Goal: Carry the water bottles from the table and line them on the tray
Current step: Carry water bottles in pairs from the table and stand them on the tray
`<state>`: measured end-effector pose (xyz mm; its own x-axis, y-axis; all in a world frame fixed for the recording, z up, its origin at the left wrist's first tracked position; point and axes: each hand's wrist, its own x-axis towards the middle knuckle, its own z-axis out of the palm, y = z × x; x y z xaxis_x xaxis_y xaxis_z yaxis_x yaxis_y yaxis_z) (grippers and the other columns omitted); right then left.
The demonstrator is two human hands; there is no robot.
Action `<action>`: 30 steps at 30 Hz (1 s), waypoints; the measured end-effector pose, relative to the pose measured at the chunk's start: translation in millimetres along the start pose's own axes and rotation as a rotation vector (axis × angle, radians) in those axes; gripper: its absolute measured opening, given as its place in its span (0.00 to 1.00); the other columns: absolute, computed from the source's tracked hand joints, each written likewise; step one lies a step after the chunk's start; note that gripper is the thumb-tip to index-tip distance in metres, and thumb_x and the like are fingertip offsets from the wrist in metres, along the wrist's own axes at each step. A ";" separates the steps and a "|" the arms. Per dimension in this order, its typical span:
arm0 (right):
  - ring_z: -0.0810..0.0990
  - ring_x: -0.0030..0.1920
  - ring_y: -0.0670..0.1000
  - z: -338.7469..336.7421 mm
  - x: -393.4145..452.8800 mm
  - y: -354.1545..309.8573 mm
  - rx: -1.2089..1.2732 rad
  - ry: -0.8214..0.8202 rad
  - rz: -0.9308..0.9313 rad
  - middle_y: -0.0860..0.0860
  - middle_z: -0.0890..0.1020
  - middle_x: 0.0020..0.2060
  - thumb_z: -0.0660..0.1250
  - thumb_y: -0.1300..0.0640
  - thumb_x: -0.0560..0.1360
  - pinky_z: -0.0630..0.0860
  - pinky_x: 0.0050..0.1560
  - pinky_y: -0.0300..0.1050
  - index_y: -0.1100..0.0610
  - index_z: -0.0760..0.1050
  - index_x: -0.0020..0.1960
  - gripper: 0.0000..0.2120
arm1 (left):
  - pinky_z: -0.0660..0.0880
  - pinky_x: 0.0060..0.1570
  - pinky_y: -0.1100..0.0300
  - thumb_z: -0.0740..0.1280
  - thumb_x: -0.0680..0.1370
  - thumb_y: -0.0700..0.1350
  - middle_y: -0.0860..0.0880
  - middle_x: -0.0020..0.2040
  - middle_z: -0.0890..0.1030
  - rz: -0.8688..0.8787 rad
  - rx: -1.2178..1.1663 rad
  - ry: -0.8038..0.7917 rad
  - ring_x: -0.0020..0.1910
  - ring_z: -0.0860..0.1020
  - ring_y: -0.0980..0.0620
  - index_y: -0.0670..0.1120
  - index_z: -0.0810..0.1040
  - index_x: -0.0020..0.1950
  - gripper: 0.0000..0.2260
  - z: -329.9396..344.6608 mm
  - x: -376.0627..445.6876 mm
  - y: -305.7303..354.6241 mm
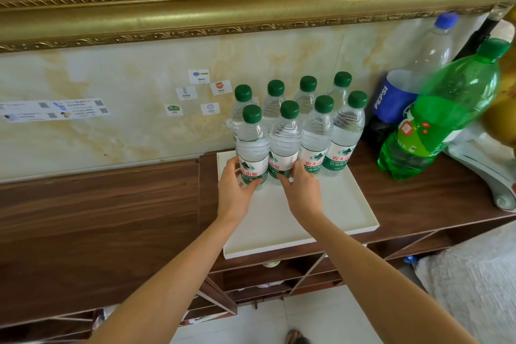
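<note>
Wood shelf top (418,198) w/ white tray (321,212), 8 water bottles (315,131) in 2 rows at its back. Left hand (233,190) grips front-left bottle (252,148), right hand (303,190) grips the next bottle (284,145).

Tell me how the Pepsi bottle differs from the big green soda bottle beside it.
The Pepsi bottle is clear plastic with a blue cap and blue label; the green soda bottle is tinted green with a green cap and green label. The Pepsi bottle stands farther back, against the wall; the green soda bottle stands in front, partly covering it. Both rest off the tray and dwarf the water bottles.
</note>
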<state>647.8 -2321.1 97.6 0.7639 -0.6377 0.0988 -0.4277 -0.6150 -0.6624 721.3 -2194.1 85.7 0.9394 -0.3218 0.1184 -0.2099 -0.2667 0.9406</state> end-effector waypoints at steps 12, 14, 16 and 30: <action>0.72 0.67 0.56 3.1 -35.4 1.8 0.405 -0.147 0.138 0.53 0.72 0.69 0.62 0.54 0.80 0.71 0.65 0.48 0.55 0.58 0.76 0.26 | 0.69 0.45 0.82 0.73 0.74 0.38 0.52 0.64 0.76 -0.013 -0.047 -0.045 0.64 0.74 0.52 0.44 0.71 0.70 0.25 -5.7 -12.0 -10.6; 0.65 0.73 0.52 5.8 -40.7 -2.6 0.566 -0.237 0.196 0.50 0.64 0.75 0.61 0.54 0.80 0.65 0.68 0.44 0.51 0.48 0.79 0.32 | 0.69 0.45 0.82 0.73 0.74 0.38 0.50 0.63 0.77 0.000 -0.036 -0.040 0.63 0.75 0.52 0.43 0.72 0.69 0.25 -5.9 -9.9 -10.7; 0.62 0.74 0.51 6.8 -40.5 -6.9 0.643 -0.269 0.229 0.47 0.59 0.76 0.60 0.55 0.81 0.62 0.64 0.39 0.49 0.45 0.79 0.33 | 0.69 0.46 0.82 0.73 0.73 0.37 0.48 0.64 0.78 0.001 -0.026 -0.039 0.62 0.75 0.51 0.42 0.72 0.69 0.25 -6.2 -7.9 -10.6; 0.63 0.74 0.51 9.3 -37.0 -6.4 0.680 -0.245 0.274 0.49 0.59 0.77 0.61 0.57 0.80 0.61 0.64 0.39 0.52 0.48 0.79 0.32 | 0.72 0.56 0.70 0.73 0.73 0.38 0.45 0.65 0.78 0.004 -0.005 -0.032 0.64 0.76 0.49 0.42 0.72 0.69 0.25 -6.2 -5.7 -10.8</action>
<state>626.8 -2289.2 91.3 0.7924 -0.5567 -0.2494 -0.2866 0.0212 -0.9578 719.9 -2183.8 76.9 0.9294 -0.3516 0.1120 -0.2122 -0.2609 0.9418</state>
